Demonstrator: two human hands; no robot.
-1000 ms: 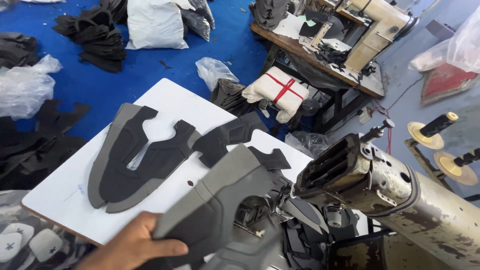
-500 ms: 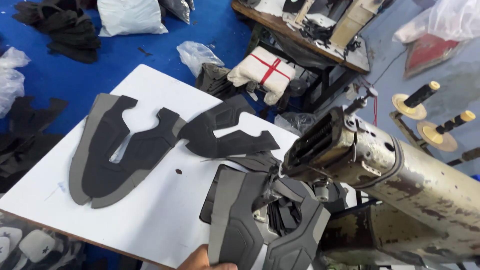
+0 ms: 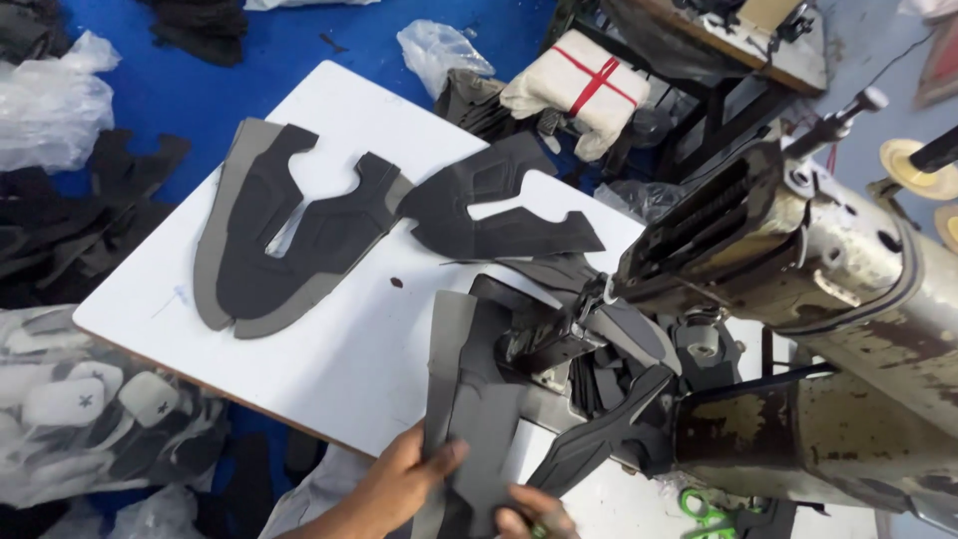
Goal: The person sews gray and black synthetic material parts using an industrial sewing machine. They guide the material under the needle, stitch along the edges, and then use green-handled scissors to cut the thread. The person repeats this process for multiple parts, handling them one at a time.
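Risk at the needle: the grey shoe upper piece is fed toward the presser area of the sewing machine at centre frame; a skewed feed is judged likely if the panel is pushed unevenly, since only its lower end is held.
Risk to fingers: both hands are kept at the bottom edge, well apart from the machine head, so little danger is judged here unless they are slid upward along the panel.
Risk of snagging: loose black cut parts are crowded under the machine arm, touching the held panel's right side; they could be dragged in with it.
Risk of slipping: the stacked grey and black uppers at upper left lie partly over the surface edge and could be knocked off by a sweep.
Left hand grip: the left hand, bottom centre, is pinched on the panel's lower left edge, thumb on top, fingers beneath.
Right hand grip: the right hand, bottom centre right, is seen only as fingertips curled onto the panel's lower corner; how tightly cannot be told.
Panel position: lower centre, lying tilted from the hands up to the machine.
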